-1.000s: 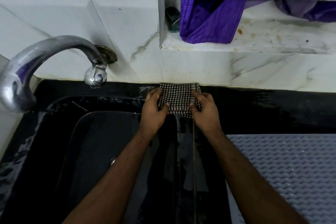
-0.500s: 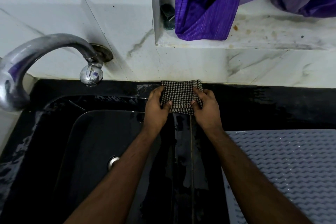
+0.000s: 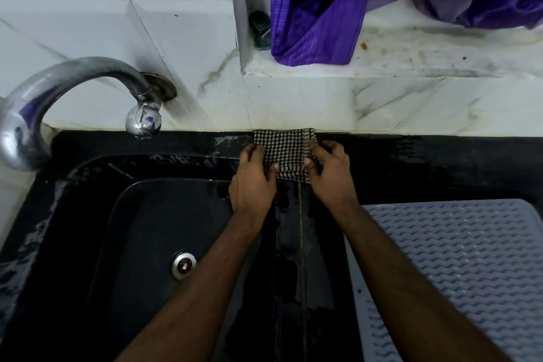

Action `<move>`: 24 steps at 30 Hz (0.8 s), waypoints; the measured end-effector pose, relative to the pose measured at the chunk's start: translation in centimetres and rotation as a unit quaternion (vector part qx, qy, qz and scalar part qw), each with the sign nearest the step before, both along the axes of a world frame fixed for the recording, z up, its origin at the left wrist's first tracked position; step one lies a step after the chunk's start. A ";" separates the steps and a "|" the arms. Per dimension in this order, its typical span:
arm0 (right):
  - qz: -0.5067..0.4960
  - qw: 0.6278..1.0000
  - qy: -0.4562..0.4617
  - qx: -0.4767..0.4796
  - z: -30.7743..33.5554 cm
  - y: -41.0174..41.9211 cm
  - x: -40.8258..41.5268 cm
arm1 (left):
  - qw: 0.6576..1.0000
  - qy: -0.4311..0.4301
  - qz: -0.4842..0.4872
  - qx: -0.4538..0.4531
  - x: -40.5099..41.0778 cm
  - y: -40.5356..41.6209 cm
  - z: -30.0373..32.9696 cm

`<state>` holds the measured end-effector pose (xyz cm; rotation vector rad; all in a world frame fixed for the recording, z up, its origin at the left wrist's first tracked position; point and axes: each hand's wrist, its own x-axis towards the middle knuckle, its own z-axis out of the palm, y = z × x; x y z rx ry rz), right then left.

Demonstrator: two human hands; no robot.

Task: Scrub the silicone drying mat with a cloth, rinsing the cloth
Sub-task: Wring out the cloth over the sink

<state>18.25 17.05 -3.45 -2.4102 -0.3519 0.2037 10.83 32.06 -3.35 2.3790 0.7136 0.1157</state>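
At the back rim of the black sink [image 3: 88,173], against the foot of the white marbled wall tiles [image 3: 182,38], a folded checked cloth [image 3: 283,153] lies flat on the wet ledge. Left hand [image 3: 252,182] holds its left edge: thumb on top of the fabric, fingers curled at the side, pinching it. Right hand [image 3: 330,173] holds the right edge the same way, thumb pressing on the weave, fingers bent round the fold. Both grips are narrow, closed on the cloth only. Cloth: small black-and-white check, coarse woven texture, roughly rectangular, a paler hem strip along its near edge. Silicone drying mat [image 3: 458,267] lies on the counter to the right of the basin, near the right forearm, apart from the cloth; pale grey, rounded corner, surface covered in rows of raised wavy ridges. Sink basin: glossy black, rounded rectangular, wet streaks on the rim, round metal drain [image 3: 183,264] in the floor. Curved chrome tap [image 3: 88,73] arches from the wall at left, its spout over the rim; no water stream visible. Purple fabric [image 3: 317,29] hangs onto a stained white ledge above.
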 end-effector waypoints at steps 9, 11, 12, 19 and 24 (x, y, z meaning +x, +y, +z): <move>-0.040 0.999 0.004 0.018 3.9 -4.2 -3.7 | 0.998 -0.036 -0.050 -0.013 -3.0 -6.2 3.5; -0.048 0.999 0.008 0.017 4.4 -5.6 -5.0 | 0.997 -0.044 -0.060 -0.019 -3.9 -7.7 4.2; -0.050 0.998 0.011 0.020 4.6 -6.3 -5.7 | 0.997 -0.048 -0.061 -0.023 -4.3 -8.4 4.4; -0.059 0.998 0.007 0.037 5.5 -12.2 -9.7 | 0.995 -0.064 -0.071 -0.033 -7.2 -13.5 5.5; -0.056 0.998 0.007 0.040 5.6 -17.4 -10.7 | 0.996 -0.051 -0.065 -0.044 -8.7 -17.9 5.5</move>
